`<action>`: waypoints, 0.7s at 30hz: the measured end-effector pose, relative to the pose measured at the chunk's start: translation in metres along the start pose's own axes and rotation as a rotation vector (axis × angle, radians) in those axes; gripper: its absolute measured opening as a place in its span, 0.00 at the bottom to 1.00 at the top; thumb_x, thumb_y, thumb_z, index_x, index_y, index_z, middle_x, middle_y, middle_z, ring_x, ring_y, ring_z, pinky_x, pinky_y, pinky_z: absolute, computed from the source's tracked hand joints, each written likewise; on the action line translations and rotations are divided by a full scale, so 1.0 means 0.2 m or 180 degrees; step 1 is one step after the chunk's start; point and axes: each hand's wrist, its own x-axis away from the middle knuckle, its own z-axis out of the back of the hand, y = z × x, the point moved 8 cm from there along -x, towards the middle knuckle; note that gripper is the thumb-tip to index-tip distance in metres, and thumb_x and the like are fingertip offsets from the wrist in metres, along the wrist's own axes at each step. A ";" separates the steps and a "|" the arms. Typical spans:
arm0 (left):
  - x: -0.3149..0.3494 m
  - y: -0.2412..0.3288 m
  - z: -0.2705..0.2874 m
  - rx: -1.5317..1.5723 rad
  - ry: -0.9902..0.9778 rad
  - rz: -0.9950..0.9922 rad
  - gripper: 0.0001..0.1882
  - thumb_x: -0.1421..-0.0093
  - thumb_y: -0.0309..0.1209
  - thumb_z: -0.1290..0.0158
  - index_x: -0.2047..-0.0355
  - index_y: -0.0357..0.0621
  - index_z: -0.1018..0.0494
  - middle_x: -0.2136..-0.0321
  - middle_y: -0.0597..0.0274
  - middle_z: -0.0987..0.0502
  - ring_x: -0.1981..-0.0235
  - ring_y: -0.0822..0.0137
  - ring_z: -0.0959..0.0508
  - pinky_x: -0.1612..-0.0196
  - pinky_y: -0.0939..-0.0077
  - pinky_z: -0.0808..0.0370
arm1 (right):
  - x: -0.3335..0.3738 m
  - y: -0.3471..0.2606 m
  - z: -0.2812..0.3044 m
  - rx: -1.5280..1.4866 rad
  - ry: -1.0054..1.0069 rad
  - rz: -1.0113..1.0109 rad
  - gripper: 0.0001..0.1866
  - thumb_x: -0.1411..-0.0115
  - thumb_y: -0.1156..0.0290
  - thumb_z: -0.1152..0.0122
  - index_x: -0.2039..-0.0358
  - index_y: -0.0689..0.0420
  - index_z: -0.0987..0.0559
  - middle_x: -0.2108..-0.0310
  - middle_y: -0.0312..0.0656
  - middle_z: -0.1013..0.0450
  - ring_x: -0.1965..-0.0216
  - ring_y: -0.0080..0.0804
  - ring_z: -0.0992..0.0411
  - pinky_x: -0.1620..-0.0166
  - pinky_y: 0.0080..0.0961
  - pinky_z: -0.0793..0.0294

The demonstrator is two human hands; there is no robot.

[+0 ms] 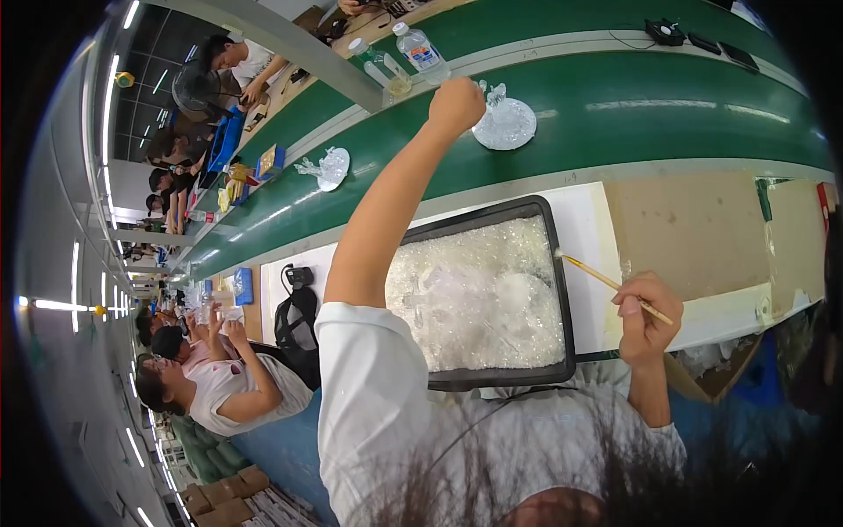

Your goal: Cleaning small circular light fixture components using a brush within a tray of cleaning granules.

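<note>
My left arm stretches out over a black tray (569, 307) to the green conveyor belt, where my left hand (457, 104) is curled closed. Its fingertips are hidden, so what they hold, if anything, does not show. Right beside that hand is a round, white, glittery ornament (507, 130) with a clear upright figure on it. A thin wooden paintbrush (606, 279) is pinched in my right hand (648, 312), its pale tip close to the tray's right rim. Sparkling whitish granules (492, 299) fill the tray.
Another glittery ornament (334, 169) sits farther left on the belt (615, 123). Two plastic bottles, one a clear bottle (421, 54), stand behind my left hand. Brown cardboard (694, 228) lies right of the tray, a black bag (297, 325) left. Co-workers sit along the left.
</note>
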 end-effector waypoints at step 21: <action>0.70 -1.94 0.38 0.0000 -0.0169 0.2627 0.24 0.40 0.47 0.46 0.70 0.32 0.20 0.74 0.42 0.18 0.75 0.49 0.16 0.64 0.60 0.19 | 0.04 0.00 -0.17 0.0304 -0.0459 -0.0117 0.03 0.42 0.81 0.45 0.69 0.64 0.22 0.77 0.44 0.25 0.76 0.32 0.27 0.72 0.26 0.30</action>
